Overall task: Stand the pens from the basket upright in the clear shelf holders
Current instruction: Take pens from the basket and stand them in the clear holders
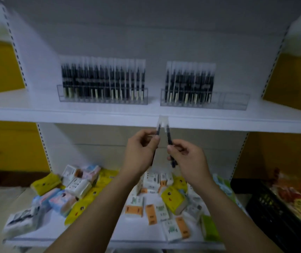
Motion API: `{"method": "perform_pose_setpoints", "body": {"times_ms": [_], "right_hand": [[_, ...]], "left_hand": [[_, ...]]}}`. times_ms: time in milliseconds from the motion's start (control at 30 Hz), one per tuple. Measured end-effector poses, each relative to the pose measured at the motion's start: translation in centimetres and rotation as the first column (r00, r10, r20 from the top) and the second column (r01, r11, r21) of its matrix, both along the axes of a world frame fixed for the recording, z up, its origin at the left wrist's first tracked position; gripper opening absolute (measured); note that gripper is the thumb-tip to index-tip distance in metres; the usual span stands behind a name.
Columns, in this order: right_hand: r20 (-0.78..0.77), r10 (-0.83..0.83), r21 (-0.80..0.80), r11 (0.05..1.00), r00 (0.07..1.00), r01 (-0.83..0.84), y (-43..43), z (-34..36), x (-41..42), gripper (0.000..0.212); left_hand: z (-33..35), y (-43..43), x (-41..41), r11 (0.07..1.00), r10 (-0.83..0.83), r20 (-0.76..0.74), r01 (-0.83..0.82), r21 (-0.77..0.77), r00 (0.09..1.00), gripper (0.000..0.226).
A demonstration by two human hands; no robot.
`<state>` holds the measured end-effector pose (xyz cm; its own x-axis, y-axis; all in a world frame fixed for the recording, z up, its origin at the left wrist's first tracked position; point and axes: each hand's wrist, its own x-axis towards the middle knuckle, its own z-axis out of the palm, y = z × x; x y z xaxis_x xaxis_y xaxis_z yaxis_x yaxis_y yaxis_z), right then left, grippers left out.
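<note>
Shelf unit, white, seen from the head camera; the upper shelf point(54, 114) serves as reference for every position below.

- Lower shelf point(58, 232): directly under the upper shelf, nearer the camera. It carries a loose heap of small tissue packs point(84, 187) in yellow, white, orange, pink and blue, lying flat and overlapping.
- Black crate point(266, 203): below the upper shelf and off its right end, holding colourful packets. Contents too blurred to identify.
- Left clear holder point(102, 102): standing on the upper shelf, left of its middle. Dark pens in clear sleeves point(102, 79) stand upright in it, filling it from end to end.
- Right clear holder point(233, 101): on the upper shelf, right of its middle, apart from the left holder. A second row of upright pens point(190, 79) fills its left part; its right part is bare.
- Left hand point(140, 148): raised just under the front edge of the upper shelf, near its middle. Thumb and forefinger pinch a dark pen point(158, 129) along its barrel; the other fingers are curled in toward the palm.
- Right hand point(188, 157): just beside the left hand, under the same front edge, slightly lower. Thumb and forefinger pinch a second dark pen point(169, 136); the remaining fingers are curled around its lower barrel.
- Both held pens tilt inward, their clear tops meeting against the front edge of the upper shelf, below the left end of the right clear holder. Neither is in a holder yet.
</note>
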<state>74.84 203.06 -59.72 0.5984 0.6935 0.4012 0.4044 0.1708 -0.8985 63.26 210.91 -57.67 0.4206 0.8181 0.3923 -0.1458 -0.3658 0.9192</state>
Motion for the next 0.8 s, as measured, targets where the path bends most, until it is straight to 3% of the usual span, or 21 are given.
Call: {"method": "perform_pose_setpoints", "body": {"times_ms": [267,600,800], "right_hand": [[0.097,0.037,0.13,0.99,0.995,-0.05,-0.4,6.7,2.1,0.012],[0.133,-0.077,0.171,0.984,0.988,0.053,-1.0,11.2,8.4,0.023],[0.119,-0.09,0.174,0.982,0.989,0.068,-1.7,13.1,12.5,0.018]], "left_hand": [[7.5,0.1,3.1,0.984,-0.014,-0.032,0.02,0.179,0.999,0.005],[11.7,0.6,8.4,0.964,-0.145,-0.054,0.153,0.218,0.988,0.01],[14.8,0.5,12.1,0.912,-0.101,-0.142,0.148,0.383,0.985,0.043]]}}
